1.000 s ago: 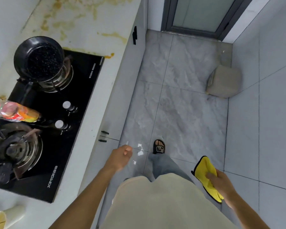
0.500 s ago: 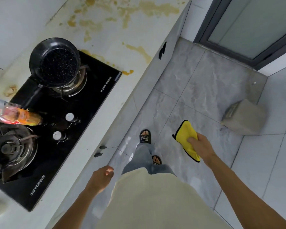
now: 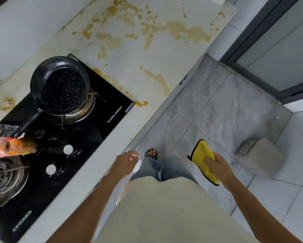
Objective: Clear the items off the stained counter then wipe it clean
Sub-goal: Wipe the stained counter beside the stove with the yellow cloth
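Note:
The white counter (image 3: 138, 55) runs along the upper left, spotted with yellow-brown stains (image 3: 180, 28) across its far part. My right hand (image 3: 217, 165) grips a folded yellow cloth (image 3: 203, 155) over the floor, away from the counter. My left hand (image 3: 128, 160) hangs loosely curled just off the counter's front edge and holds nothing.
A black gas hob (image 3: 63, 137) is set in the counter, with a black frying pan (image 3: 59, 85) on its far burner. Two bottles (image 3: 10, 146) lie at the left edge. On the grey tiled floor sit a stone block (image 3: 259, 155) and a glass door (image 3: 278, 50).
The view has swung toward the stained counter as I step forward. My right hand has lifted the yellow cloth up and forward; my left hand has come up near the counter's edge.

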Motion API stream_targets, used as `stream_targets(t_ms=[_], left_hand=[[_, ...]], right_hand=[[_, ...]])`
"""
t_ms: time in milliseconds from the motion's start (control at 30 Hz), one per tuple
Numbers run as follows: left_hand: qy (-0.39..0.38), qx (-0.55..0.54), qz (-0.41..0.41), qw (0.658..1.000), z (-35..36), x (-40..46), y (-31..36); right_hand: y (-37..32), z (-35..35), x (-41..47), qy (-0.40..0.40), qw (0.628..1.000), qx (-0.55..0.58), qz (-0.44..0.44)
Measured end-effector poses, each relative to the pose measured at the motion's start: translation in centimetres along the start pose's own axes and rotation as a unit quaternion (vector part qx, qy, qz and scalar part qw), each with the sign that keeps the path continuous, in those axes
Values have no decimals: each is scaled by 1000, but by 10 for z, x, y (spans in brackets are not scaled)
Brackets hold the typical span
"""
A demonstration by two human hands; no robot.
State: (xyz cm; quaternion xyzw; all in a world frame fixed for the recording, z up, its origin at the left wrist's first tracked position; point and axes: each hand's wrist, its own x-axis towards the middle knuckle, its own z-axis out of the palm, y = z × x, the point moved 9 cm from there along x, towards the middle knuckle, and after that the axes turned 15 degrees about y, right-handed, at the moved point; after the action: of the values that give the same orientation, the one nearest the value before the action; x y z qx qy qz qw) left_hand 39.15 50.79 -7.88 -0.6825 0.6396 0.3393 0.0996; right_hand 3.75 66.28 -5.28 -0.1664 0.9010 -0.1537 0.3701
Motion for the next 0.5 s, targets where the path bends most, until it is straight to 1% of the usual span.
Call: stream_targets(t_ms=[67, 133, 200, 267, 333, 400, 500], left_hand=[[9, -41, 8, 999, -11, 13, 30], [-7, -78, 12, 997, -13, 24, 51], [-19, -125, -2, 992, -13, 34, 64], [-5, -137, -22, 990, -14, 41, 71], [25, -146, -54, 987, -13, 42, 72], [51, -161, -83, 982, -10, 38, 72], [116, -205, -91, 968, -14, 38, 80]], right_hand=[[1, -10, 10, -6, 1000, -16, 4], [1, -21, 26, -12, 999, -33, 8], [-3, -33, 46, -10, 998, -54, 8], [-11, -41, 73, -18, 997, -77, 2], [-30, -46, 99, -34, 994, -98, -30], [-66, -48, 118, -57, 988, -120, -76], [-131, -43, 138, -89, 977, -126, -146]])
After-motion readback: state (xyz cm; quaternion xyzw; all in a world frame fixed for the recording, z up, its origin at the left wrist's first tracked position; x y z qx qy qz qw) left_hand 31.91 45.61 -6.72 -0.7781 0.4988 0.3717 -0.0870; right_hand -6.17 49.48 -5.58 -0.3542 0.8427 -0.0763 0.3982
